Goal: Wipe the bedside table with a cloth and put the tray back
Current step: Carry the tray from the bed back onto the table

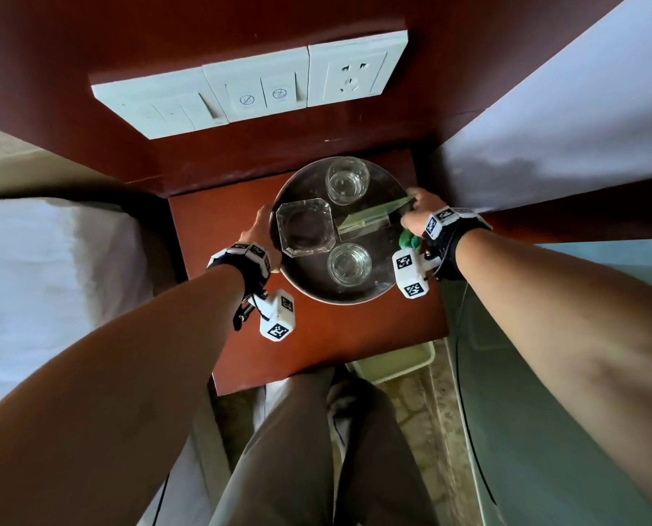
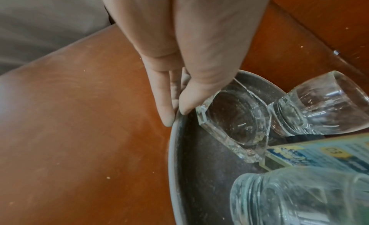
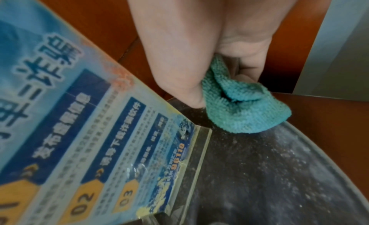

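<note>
The left hand (image 1: 260, 231) pinches the left rim of the tray (image 1: 313, 288): in the left wrist view the thumb lies over the rim and the fingers (image 2: 163, 100) run down its outer side. The right hand (image 1: 417, 214) is at the right rim, thumb on the edge, with its fingers curled round a bunched green cloth (image 3: 237, 105) that hangs onto the tray's edge. Whether the tray is resting on the bench (image 1: 328, 347) or lifted just clear of it I cannot tell; it sits over the back right part of the red-brown top.

On the tray stand a square glass ashtray (image 1: 304, 227) at the left, one glass (image 1: 347, 181) at the back, another glass (image 1: 349, 263) at the front, and a clear stand with a printed blue card (image 3: 83, 133) leaning toward the right hand. The tray's dark floor is dusty.

Behind the bench a white panel (image 1: 248, 87) of switches and a socket is set in the dark red wall. A bed (image 1: 47, 275) lies to the left and another bed (image 1: 567, 119) to the right. A pale bin (image 1: 392, 364) stands on the floor at the bench's front right corner, beside the person's knees.
</note>
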`<action>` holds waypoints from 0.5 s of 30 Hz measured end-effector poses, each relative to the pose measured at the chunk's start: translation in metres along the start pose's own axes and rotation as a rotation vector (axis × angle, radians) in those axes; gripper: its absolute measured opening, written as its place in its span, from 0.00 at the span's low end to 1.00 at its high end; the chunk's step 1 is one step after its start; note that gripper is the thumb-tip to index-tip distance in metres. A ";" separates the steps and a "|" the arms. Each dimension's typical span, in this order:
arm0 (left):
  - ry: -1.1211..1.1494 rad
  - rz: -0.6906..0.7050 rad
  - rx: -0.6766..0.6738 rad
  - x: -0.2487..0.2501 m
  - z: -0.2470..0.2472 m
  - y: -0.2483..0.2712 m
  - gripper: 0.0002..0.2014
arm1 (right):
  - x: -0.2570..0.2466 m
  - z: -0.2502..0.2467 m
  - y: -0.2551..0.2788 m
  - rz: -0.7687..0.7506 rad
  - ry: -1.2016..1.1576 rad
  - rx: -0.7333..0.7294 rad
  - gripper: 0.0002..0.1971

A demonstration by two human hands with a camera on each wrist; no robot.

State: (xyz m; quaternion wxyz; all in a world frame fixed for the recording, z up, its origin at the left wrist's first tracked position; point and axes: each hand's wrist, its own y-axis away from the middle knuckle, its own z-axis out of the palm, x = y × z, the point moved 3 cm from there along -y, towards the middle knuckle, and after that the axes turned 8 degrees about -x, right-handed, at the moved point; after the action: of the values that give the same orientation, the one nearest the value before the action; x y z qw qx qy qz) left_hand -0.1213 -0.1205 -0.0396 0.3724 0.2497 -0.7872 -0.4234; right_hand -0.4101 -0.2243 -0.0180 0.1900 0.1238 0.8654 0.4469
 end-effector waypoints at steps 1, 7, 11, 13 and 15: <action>0.000 -0.009 0.000 0.000 0.001 -0.002 0.33 | 0.000 0.000 -0.001 0.000 -0.008 -0.002 0.33; -0.024 -0.044 0.029 -0.001 0.008 -0.012 0.39 | 0.006 0.005 -0.012 -0.007 0.006 0.001 0.29; -0.044 -0.060 0.051 0.002 0.009 -0.008 0.40 | 0.006 0.006 -0.009 -0.010 0.027 -0.005 0.30; -0.129 -0.075 0.050 0.005 0.008 -0.004 0.41 | 0.005 0.006 -0.003 -0.013 0.042 -0.007 0.33; -0.256 -0.062 0.050 0.014 0.004 0.008 0.42 | 0.007 0.004 0.007 -0.020 0.058 -0.009 0.33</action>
State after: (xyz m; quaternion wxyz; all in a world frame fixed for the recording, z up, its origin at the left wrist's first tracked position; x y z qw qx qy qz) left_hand -0.1333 -0.1249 -0.0291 0.2492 0.2270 -0.8305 -0.4434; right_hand -0.4140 -0.2146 -0.0159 0.1700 0.1011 0.8698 0.4520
